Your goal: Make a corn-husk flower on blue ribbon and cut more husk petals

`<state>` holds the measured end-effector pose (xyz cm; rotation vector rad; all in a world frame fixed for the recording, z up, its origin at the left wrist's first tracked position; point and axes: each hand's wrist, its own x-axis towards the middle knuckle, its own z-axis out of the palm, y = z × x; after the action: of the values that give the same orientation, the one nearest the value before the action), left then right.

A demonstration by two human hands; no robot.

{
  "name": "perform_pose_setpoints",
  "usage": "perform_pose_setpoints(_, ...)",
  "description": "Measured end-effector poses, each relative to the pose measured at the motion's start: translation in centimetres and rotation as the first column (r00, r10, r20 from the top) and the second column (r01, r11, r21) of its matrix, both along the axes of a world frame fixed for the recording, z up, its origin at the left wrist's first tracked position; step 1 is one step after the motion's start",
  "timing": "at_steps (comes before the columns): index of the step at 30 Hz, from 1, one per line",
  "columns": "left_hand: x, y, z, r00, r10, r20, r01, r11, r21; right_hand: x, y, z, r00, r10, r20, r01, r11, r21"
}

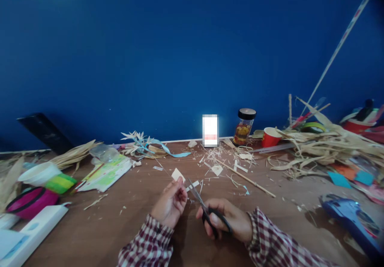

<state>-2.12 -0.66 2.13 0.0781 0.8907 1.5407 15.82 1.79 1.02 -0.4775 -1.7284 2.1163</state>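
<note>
Between the thumb and fingers of my left hand point(172, 203) is a small cream-coloured piece point(177, 174), flat like paper or husk. My right hand point(229, 219) grips a pair of scissors point(205, 208) by its black handles. The blades point up and left, just right of the left fingertips, and look slightly apart. They do not touch the cream piece. A narrow white strip point(193, 185) lies beside the blade tips. Thin scraps point(216, 155) are scattered over the table beyond both hands.
A thin stick point(246, 178) lies right of centre. At the back stand a black-lidded jar point(243, 129) and a red paper cup point(270, 137). Dry husks point(312, 151) and a blue glue gun point(354, 223) are on the right. A white power strip point(45, 229) is left.
</note>
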Motion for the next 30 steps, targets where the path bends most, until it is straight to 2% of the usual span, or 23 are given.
perform_pose_setpoints(11, 0.54, 0.0, 0.11, 0.999, 0.023, -0.046, -0.02, 0.999, 0.048, 0.08, 0.07, -0.4, 0.996, -0.008, -0.084, 0.001, 0.997, -0.076)
perform_pose_setpoints(25, 0.49, -0.11, 0.88, 0.998, 0.018, -0.065, -0.014, 0.998, 0.056, -0.04, -0.27, 0.14, 0.995, -0.059, -0.081, 0.049, 0.991, -0.128)
perform_pose_setpoints(30, 0.32, -0.06, 0.69, 0.998, 0.011, -0.069, -0.007, 0.999, 0.053, 0.04, -0.15, 0.2, 0.994, -0.063, -0.092, 0.051, 0.991, -0.126)
